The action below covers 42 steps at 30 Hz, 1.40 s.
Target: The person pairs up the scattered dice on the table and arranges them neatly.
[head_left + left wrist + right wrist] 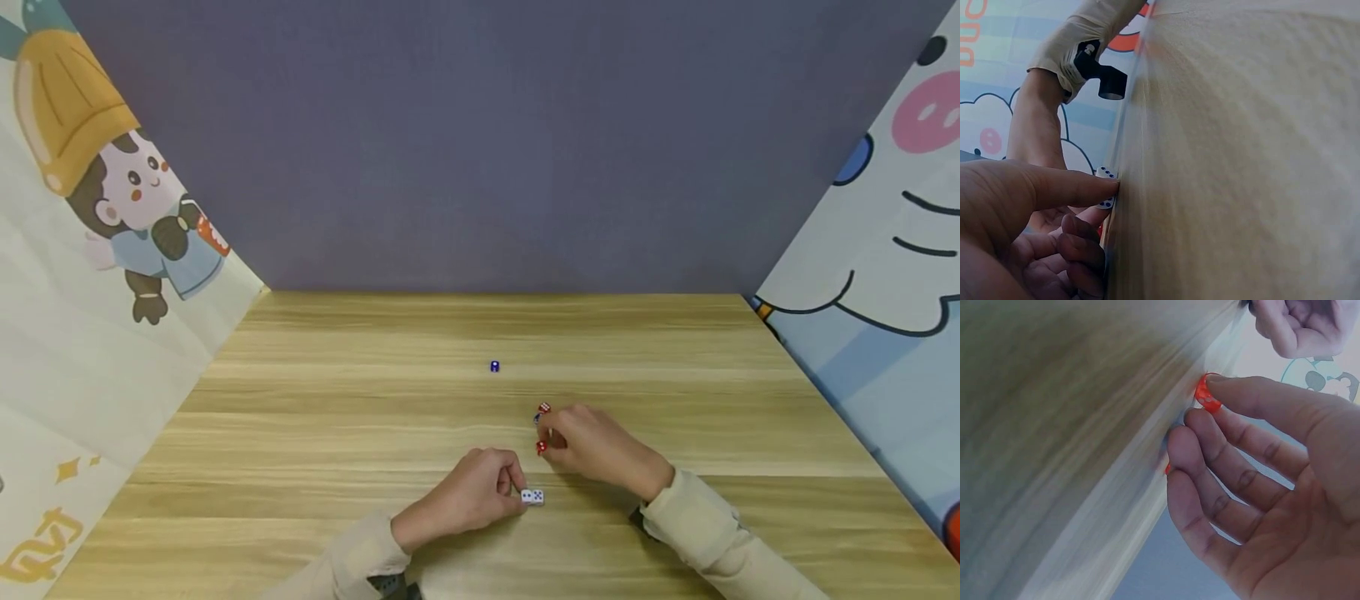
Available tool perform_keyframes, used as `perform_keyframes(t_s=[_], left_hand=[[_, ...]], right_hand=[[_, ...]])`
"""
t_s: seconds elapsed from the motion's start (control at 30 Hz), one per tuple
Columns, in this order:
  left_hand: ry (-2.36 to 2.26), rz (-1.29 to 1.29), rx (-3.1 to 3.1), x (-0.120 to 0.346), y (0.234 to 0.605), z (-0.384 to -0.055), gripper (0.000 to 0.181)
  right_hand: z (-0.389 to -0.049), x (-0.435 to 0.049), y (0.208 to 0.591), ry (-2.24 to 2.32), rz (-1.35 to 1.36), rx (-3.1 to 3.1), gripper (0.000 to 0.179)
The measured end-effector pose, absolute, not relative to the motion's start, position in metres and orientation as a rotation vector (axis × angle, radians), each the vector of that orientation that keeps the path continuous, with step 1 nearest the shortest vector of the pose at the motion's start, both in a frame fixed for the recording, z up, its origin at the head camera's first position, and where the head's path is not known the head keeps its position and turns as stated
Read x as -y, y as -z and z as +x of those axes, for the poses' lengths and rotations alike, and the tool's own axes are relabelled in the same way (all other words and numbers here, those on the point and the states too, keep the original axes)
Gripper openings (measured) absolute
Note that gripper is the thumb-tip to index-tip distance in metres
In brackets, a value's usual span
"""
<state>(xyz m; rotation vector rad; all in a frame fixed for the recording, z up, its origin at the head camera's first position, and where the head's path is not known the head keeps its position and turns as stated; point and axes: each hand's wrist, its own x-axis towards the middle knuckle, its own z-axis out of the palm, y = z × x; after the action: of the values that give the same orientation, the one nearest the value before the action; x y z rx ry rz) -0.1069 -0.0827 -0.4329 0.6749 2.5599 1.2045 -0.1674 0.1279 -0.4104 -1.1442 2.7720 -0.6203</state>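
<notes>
— Where are the hands?
— Apart from each other, each busy. The left hand [472, 492], low in the middle of the head view, pinches a white die [527, 497] between thumb and index finger. The right hand [603, 446], higher and further right, has a red die [542, 447] between thumb and finger.
— How should that red one be handled?
— By opposite side faces, I'd say, with a level pinch so it doesn't twist. The other fingers want care too: a second red cube [544, 407] and a partly hidden blue cube [537, 418] sit just beside them, and a knock could scatter both.
— And the white one?
— It lies side by side with its white twin [538, 497], apparently touching. A light, steady pinch should do; squeezing hard might make one skid.
— Any container?
— None that I can see. The loose dice lie straight on the bench [337, 375], with a lone blue one [495, 367] further up, near the middle of the picture.
</notes>
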Motion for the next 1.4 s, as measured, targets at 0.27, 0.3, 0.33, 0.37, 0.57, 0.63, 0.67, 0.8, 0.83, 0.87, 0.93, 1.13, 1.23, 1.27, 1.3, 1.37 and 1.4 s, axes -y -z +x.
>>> perform_keyframes(t_s=[0.27, 0.3, 0.33, 0.37, 0.57, 0.63, 0.67, 0.8, 0.83, 0.87, 0.93, 1.13, 1.23, 1.27, 1.3, 1.37, 1.4], left_hand=[[-1.181, 0.683, -2.583, 0.081, 0.433, -0.106, 0.018], [-1.182, 0.679, -2.581, 0.081, 0.433, -0.105, 0.018], [-1.184, 0.674, -2.578, 0.081, 0.432, -0.105, 0.018], [-1.187, 0.667, -2.572, 0.080, 0.432, -0.105, 0.018], [-1.174, 0.653, -2.533, 0.078, 0.427, -0.105, 0.031], [-1.168, 0.663, -2.526, 0.079, 0.424, -0.108, 0.033], [-1.165, 0.669, -2.530, 0.080, 0.423, -0.110, 0.033], [-1.156, 0.678, -2.545, 0.088, 0.416, -0.126, 0.022], [-1.157, 0.678, -2.544, 0.091, 0.414, -0.132, 0.019], [-1.153, 0.685, -2.545, 0.093, 0.413, -0.138, 0.016], [-1.150, 0.700, -2.540, 0.096, 0.410, -0.151, 0.013], [-1.158, 0.787, -2.542, 0.095, 0.411, -0.190, 0.009], [-1.155, 0.802, -2.551, 0.090, 0.412, -0.205, 0.012], [-1.152, 0.804, -2.556, 0.088, 0.413, -0.209, 0.012], [-1.148, 0.810, -2.564, 0.086, 0.413, -0.214, 0.013], [-1.141, 0.811, -2.563, 0.082, 0.414, -0.222, 0.013], [-1.140, 0.812, -2.557, 0.080, 0.414, -0.225, 0.013]], right_hand=[[-0.168, -0.129, 0.411, 0.600, -1.139, -2.767, 0.012], [-0.168, -0.129, 0.411, 0.601, -1.137, -2.764, 0.012], [-0.168, -0.129, 0.411, 0.603, -1.138, -2.761, 0.011], [-0.169, -0.130, 0.411, 0.603, -1.138, -2.760, 0.011], [-0.170, -0.131, 0.410, 0.586, -1.144, -2.786, 0.014], [-0.170, -0.132, 0.409, 0.575, -1.145, -2.794, 0.015], [-0.170, -0.132, 0.409, 0.568, -1.145, -2.798, 0.016], [-0.170, -0.133, 0.409, 0.557, -1.143, -2.810, 0.016], [-0.170, -0.133, 0.409, 0.560, -1.141, -2.809, 0.016], [-0.170, -0.132, 0.409, 0.560, -1.138, -2.809, 0.016], [-0.169, -0.132, 0.409, 0.572, -1.128, -2.798, 0.015], [-0.168, -0.131, 0.411, 0.615, -1.141, -2.759, 0.010], [-0.167, -0.130, 0.411, 0.630, -1.160, -2.749, 0.010], [-0.167, -0.130, 0.410, 0.631, -1.164, -2.748, 0.010], [-0.167, -0.130, 0.410, 0.633, -1.168, -2.750, 0.010], [-0.167, -0.130, 0.410, 0.628, -1.163, -2.751, 0.010], [-0.167, -0.130, 0.410, 0.626, -1.163, -2.752, 0.010]])
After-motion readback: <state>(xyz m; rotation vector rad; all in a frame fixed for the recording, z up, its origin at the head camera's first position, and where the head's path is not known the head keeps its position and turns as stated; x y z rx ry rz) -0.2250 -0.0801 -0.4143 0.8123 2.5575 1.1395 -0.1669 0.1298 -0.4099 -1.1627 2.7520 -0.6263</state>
